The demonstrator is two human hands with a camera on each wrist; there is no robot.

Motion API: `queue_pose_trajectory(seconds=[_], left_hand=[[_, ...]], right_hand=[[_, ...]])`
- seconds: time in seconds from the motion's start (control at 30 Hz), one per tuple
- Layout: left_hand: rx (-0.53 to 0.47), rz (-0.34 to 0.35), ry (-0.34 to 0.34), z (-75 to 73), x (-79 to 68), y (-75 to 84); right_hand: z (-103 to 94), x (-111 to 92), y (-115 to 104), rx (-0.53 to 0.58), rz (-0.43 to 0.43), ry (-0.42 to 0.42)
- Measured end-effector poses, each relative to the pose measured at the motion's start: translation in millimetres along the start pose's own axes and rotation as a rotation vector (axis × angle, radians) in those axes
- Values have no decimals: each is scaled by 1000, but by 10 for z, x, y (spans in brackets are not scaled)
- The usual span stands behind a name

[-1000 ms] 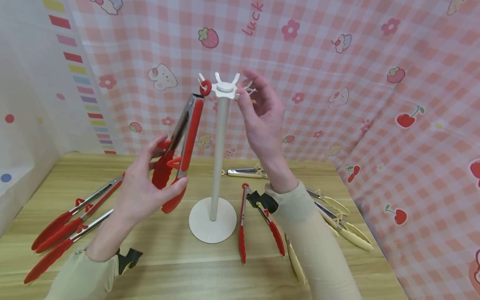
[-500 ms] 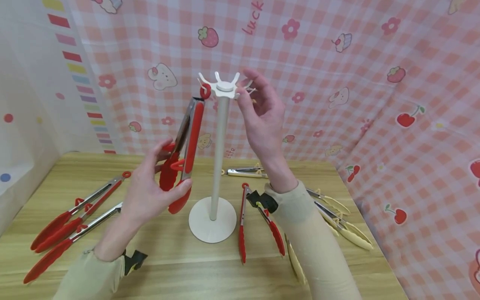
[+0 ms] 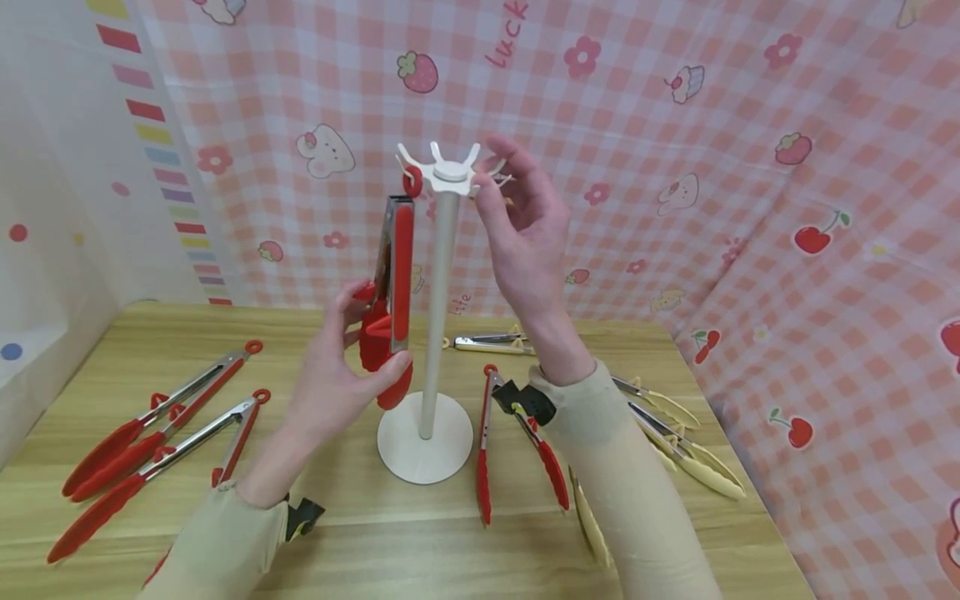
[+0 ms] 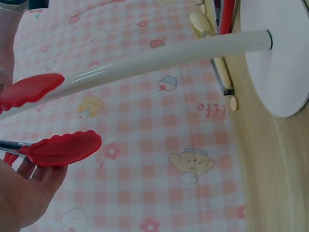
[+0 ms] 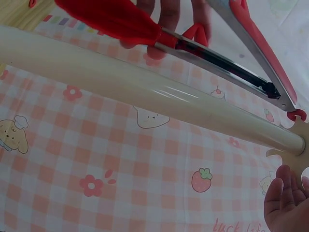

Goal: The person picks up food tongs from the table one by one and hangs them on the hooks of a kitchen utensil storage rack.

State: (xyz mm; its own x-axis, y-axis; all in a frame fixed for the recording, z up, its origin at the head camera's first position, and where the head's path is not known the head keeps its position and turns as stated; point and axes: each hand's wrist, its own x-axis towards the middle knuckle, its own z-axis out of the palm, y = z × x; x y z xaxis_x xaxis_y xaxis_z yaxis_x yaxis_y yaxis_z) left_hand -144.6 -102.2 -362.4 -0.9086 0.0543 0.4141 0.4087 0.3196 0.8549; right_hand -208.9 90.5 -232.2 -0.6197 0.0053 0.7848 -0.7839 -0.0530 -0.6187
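A white stand (image 3: 441, 292) with a round base rises from the wooden table, with curved hooks round its top. Red-and-steel tongs (image 3: 402, 275) hang nearly upright from a left hook by their red ring (image 3: 412, 181). My left hand (image 3: 333, 387) holds these tongs low down, thumb on the near side and fingers on the far side. In the left wrist view their scalloped red head (image 4: 67, 147) lies against the fingers, the other head apart from it. My right hand (image 3: 531, 233) pinches the hooked top (image 3: 452, 173) of the stand between thumb and fingers.
More red tongs (image 3: 161, 425) lie spread on the table at the left, one partly under the left sleeve. Another red pair (image 3: 486, 442) lies right of the base. Several cream tongs (image 3: 693, 462) lie at the right and back. A pink checked cloth (image 3: 360, 108) hangs behind.
The left hand has moved right with the lower end of the tongs, swinging them from tilted to nearly upright under the hook. The right hand has stayed at the stand's top.
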Motion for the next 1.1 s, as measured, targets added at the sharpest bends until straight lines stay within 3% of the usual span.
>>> queue_pose_trajectory(seconds=[0.77, 1.1], left_hand=[[-103, 31, 31, 247, 56, -113], [-100, -1, 12, 294, 71, -111]], right_hand=[[-9, -6, 4, 9, 3, 8], [3, -4, 6, 0, 3, 10]])
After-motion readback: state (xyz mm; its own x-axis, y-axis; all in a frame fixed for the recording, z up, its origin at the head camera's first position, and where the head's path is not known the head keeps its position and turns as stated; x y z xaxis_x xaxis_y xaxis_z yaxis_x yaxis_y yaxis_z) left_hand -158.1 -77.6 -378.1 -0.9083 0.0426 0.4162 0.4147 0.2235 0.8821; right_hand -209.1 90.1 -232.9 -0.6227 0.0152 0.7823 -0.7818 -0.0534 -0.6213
